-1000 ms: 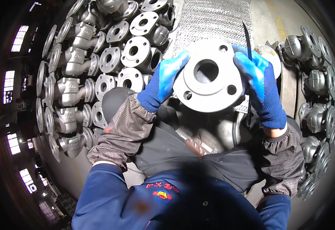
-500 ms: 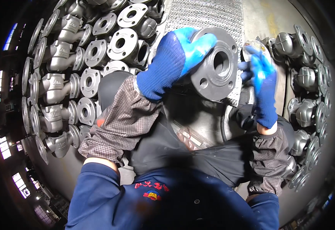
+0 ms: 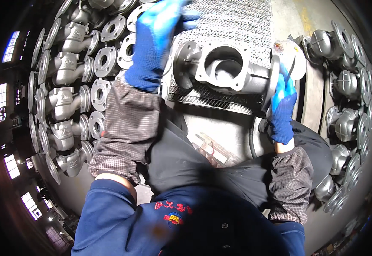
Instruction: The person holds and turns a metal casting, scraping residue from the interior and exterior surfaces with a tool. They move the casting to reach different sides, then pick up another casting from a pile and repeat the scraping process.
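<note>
A grey metal valve body (image 3: 256, 81) lies on a textured metal plate (image 3: 233, 19), its large square-edged opening facing up and a round flange at either end. My right hand (image 3: 283, 104), in a blue coated glove, rests against the outer face of the right flange with its fingers stretched along it. Raised at the upper left, my left hand (image 3: 158, 32) wears the same kind of glove. Its fingers point right, apart and somewhat blurred, with nothing in them. It is off the valve body, over the edge of the parts on the left.
Rows of similar grey valve bodies (image 3: 66, 62) stand stacked on the left. More castings (image 3: 346, 83) line the right side. A pale round disc (image 3: 294, 57) sits just beyond my right hand. A dark cable (image 3: 252, 136) hangs below the plate, near my knees.
The valve body, earlier held up and tilted by my left hand, now lies on the plate. My left hand has let go and moved up and left; my right hand has come against the right flange.
</note>
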The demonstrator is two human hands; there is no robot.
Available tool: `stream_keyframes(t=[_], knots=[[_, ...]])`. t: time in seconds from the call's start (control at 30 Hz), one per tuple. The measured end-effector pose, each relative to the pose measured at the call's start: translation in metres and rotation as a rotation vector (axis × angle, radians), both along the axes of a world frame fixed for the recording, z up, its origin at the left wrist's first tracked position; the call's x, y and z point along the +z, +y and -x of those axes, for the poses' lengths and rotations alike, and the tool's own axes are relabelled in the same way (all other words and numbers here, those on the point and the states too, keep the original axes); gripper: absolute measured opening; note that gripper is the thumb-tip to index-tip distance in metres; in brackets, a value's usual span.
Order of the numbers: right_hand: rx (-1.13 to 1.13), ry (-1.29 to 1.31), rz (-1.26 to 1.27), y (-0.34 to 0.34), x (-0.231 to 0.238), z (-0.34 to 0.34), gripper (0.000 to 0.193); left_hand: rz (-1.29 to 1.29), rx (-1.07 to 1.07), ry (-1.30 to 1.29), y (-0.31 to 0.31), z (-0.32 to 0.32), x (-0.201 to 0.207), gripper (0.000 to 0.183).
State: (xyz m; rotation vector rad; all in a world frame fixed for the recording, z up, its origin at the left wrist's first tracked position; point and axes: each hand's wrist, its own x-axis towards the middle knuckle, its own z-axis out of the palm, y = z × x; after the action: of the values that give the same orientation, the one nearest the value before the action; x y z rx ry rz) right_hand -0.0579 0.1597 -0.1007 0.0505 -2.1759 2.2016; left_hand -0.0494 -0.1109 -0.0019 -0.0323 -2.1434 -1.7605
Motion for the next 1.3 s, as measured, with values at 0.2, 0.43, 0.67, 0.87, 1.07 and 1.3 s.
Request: stream_keyframes(t=[0.2, 0.43, 0.67, 0.87, 1.07, 1.3], knots=[[0.003, -0.291, 0.250, 0.033, -0.042, -0.011, 0.037, -0.129, 0.297, -0.628, -0.048, -0.023, -0.090, 0.041], [-0.183, -0.446, 0.167, 0.024, -0.027, -0.014, 0.035, -0.607, 0.109, -0.675, -0.007, -0.031, -0.111, 0.050], [-0.224, -0.607, 0.179, 0.016, -0.013, -0.003, 0.034, -0.280, 0.105, -0.509, 0.002, -0.036, -0.084, 0.055], [0.048, -0.767, 0.428, 0.002, -0.028, -0.009, 0.030, 0.768, -0.034, 0.193, -0.040, -0.057, -0.037, 0.037], [0.582, 0.024, -0.593, -0.004, -0.059, -0.020, 0.043, 0.845, -0.005, 0.227, -0.044, -0.084, -0.009, 0.038], [0.647, 0.199, -0.708, -0.009, -0.073, -0.011, 0.036, 0.901, -0.022, 0.086, -0.032, -0.103, 0.005, 0.044]])
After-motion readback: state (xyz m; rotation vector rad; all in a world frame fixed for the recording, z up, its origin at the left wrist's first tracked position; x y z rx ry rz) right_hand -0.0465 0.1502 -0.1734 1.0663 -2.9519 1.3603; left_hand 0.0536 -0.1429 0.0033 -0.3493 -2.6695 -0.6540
